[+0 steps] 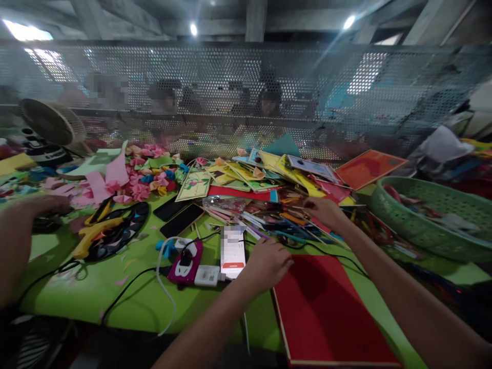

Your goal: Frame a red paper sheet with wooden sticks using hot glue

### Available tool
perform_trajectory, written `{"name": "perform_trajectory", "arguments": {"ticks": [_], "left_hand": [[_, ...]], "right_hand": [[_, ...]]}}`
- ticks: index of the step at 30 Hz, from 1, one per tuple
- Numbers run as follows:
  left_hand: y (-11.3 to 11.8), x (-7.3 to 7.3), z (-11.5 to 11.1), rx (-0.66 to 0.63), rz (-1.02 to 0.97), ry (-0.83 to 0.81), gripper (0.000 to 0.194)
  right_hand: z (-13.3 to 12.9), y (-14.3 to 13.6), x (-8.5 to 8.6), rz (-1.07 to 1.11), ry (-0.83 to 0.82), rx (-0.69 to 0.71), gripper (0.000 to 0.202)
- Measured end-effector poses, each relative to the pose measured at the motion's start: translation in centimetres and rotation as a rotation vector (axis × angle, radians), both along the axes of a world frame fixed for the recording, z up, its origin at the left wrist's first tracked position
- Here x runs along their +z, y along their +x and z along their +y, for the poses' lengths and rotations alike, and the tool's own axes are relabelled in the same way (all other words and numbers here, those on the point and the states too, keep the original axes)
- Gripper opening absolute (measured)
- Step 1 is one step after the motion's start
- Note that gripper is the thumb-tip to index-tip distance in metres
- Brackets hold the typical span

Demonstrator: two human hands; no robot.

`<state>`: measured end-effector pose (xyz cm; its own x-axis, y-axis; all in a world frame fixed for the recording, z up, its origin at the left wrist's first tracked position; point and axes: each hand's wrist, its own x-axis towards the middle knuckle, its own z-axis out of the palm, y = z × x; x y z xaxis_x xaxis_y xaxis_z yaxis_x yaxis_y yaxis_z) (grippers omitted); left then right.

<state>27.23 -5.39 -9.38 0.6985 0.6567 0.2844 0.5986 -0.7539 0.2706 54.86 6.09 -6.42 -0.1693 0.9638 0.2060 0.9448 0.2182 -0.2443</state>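
My left hand (267, 262) is low over the table between a lit phone (232, 253) and a red board (330, 310), its fingers curled; anything under them is hidden. My right hand (325, 212) reaches into the pile of pens and sticks (284, 225), fingertips bent down among them, and what they touch is too small to make out. The red board lies flat at the front, below both hands. Beside the phone sit a white charger (207, 275) and a purple power strip (185, 264) with cables.
Another person's arm (17, 230) rests at the left edge near a yellow-handled tool (94, 233). Paper flowers (140, 177), stacked cards (249, 171) and two dark phones (181, 220) lie behind. A green basket (434, 236) stands right, a fan (52, 123) back left, before a perforated screen (230, 66).
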Motion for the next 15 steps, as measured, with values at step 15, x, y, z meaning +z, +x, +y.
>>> {"name": "perform_trajectory", "arguments": {"ticks": [15], "left_hand": [[-0.7, 1.2, -0.2, 0.195, -0.492, 0.085, 0.053]], "right_hand": [[-14.0, 6.3, 6.7, 0.634, 0.498, -0.264, 0.021]]}}
